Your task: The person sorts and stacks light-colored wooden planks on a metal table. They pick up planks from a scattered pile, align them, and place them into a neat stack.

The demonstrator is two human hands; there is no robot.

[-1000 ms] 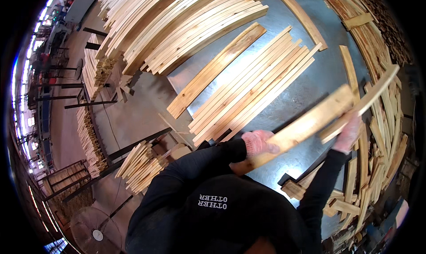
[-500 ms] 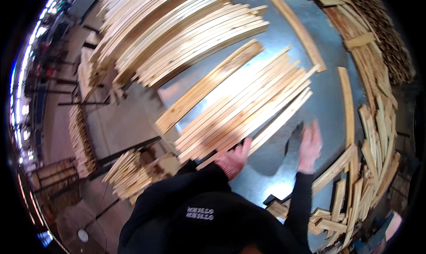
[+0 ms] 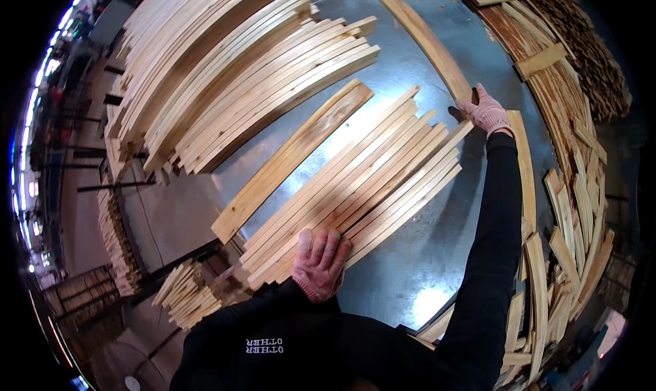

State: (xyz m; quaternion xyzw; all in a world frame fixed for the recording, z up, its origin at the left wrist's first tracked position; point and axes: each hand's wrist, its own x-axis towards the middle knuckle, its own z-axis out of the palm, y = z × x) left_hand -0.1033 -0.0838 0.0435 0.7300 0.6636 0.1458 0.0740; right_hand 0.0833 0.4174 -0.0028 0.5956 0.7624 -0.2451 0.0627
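Observation:
My left hand (image 3: 319,264), in a pinkish knit glove, lies with fingers stretched out on the near ends of a row of narrow wooden strips (image 3: 369,176). The strips lie side by side, slanting up to the right, on a shiny metal table (image 3: 396,288). My right arm is stretched far out. My right hand (image 3: 488,112), gloved alike, has its fingers closed around the near end of a long wooden board (image 3: 424,39); the hand partly hides that end. Left of the row, a wider single board (image 3: 294,159) lies apart.
A large layered stack of boards (image 3: 273,84) stands at the far left. Along the right edge lie a long upright-running board (image 3: 523,165) and a heap of loose offcuts (image 3: 564,254). A smaller bundle of strips (image 3: 186,295) is low on the left.
My right hand has moved forward from the near right onto the long board's end. My left hand has settled flat on the row, and the separate right-hand strip now lies against the others.

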